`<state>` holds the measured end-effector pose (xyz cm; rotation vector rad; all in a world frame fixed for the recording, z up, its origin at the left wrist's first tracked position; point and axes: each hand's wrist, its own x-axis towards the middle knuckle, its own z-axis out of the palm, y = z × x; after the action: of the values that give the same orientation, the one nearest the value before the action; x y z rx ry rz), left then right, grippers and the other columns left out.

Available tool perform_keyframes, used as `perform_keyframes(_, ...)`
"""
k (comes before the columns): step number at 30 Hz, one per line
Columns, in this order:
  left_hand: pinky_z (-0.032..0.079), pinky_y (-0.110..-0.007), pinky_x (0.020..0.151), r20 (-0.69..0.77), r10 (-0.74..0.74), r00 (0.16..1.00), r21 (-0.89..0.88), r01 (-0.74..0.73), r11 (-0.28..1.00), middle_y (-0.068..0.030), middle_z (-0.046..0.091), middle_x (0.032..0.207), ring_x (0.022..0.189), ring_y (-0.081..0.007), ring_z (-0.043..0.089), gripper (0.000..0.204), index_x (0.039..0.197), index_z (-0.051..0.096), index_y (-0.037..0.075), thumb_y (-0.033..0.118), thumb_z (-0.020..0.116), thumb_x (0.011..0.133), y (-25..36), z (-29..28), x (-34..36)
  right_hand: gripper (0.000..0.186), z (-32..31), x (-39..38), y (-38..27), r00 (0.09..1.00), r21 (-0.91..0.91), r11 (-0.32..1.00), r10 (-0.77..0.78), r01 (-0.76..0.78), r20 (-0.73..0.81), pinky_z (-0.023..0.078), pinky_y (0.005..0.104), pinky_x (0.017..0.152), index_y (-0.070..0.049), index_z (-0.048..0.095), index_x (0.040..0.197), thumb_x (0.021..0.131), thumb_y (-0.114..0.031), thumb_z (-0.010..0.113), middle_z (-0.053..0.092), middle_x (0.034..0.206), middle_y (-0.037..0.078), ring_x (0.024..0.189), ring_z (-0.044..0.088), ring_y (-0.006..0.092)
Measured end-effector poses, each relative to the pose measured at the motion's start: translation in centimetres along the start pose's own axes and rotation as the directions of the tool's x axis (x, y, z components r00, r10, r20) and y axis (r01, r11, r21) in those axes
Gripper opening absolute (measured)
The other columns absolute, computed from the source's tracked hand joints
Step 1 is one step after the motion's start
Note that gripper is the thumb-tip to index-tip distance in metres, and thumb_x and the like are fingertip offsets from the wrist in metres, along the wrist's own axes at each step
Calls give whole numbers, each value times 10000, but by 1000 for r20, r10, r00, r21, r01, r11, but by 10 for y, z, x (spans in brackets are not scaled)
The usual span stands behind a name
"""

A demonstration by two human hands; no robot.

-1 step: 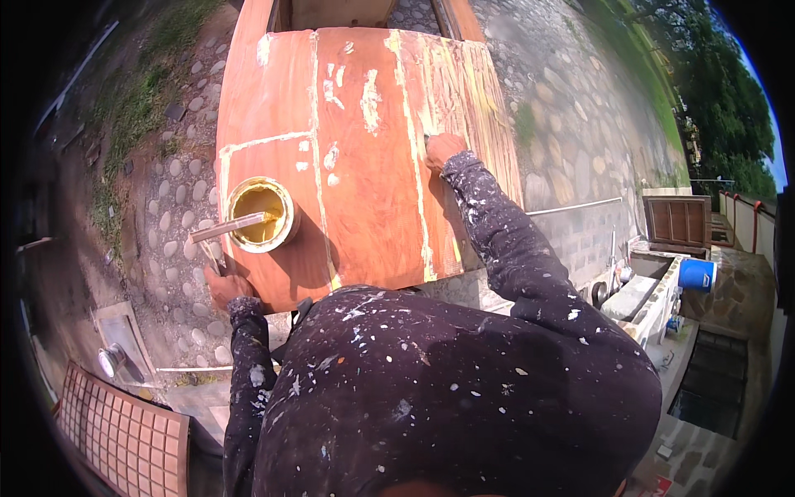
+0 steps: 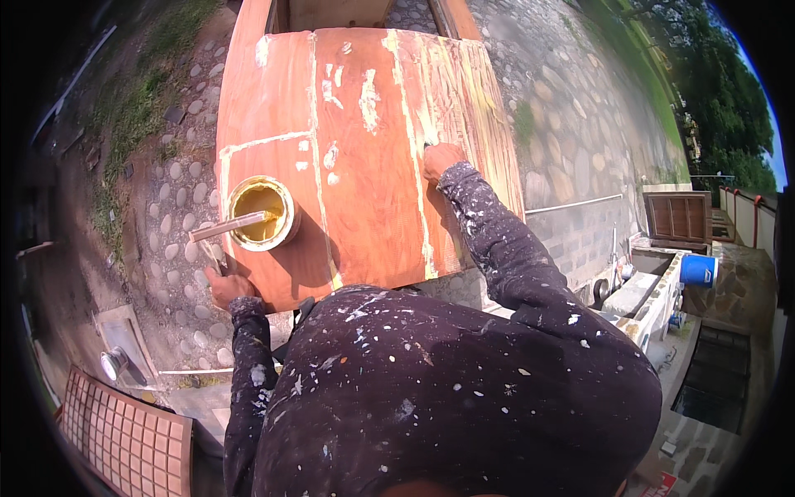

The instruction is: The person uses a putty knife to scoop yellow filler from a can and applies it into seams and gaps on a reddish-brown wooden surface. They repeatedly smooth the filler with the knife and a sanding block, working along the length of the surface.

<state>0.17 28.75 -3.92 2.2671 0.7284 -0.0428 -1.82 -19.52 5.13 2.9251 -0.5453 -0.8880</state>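
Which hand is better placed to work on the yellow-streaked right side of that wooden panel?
The right hand, I'd say: it is at the streaked side of the wooden panel, while the left hand is at the near left corner, beside the open can.

Sunlit cobblestone paving spreads to my right (leafy trees beyond it). A gridded wooden panel stands behind my left.
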Motion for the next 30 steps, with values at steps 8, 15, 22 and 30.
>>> perform_keyframes(8, 489, -409, 686, -49, 160, 986, 64, -156, 986, -167, 633, 896, 739, -265, 614, 221, 1097, 573, 12, 14, 471, 900, -25, 13, 10, 248, 33, -84, 10, 998, 167, 984, -60, 62, -16, 509, 491, 917, -50, 745, 949, 804, -179, 591, 709, 965, 224, 966, 681, 386)
perform_keyframes(15, 512, -444, 750, -66, 53, 996, 140, -43, 989, -152, 689, 939, 836, -302, 679, 305, 1186, 536, 72, 88, 586, 886, -7, 4, 2, 369, -54, 98, 61, 974, 115, 982, -124, 148, -187, 532, 451, 909, -114, 697, 1154, 796, -195, 660, 698, 1144, 154, 1080, 659, 350)
perform_keyframes(22, 486, -481, 839, -15, 32, 999, -5, -32, 999, -165, 710, 895, 920, -369, 683, 138, 1009, 593, 69, 144, 588, 893, 25, -20, -21, 309, -11, 77, 45, 985, 25, 988, -147, 150, -87, 515, 507, 888, -117, 770, 990, 712, -250, 752, 731, 967, 162, 969, 689, 362)
perform_keyframes(30, 509, -489, 820, -175, 147, 973, 120, -127, 985, -203, 688, 977, 924, -413, 669, 238, 1066, 596, 71, 151, 639, 846, -8, 4, -3, 369, 59, -76, 13, 983, 10, 989, -146, 148, -110, 522, 516, 828, -143, 736, 1095, 735, -214, 693, 734, 954, 136, 949, 694, 348)
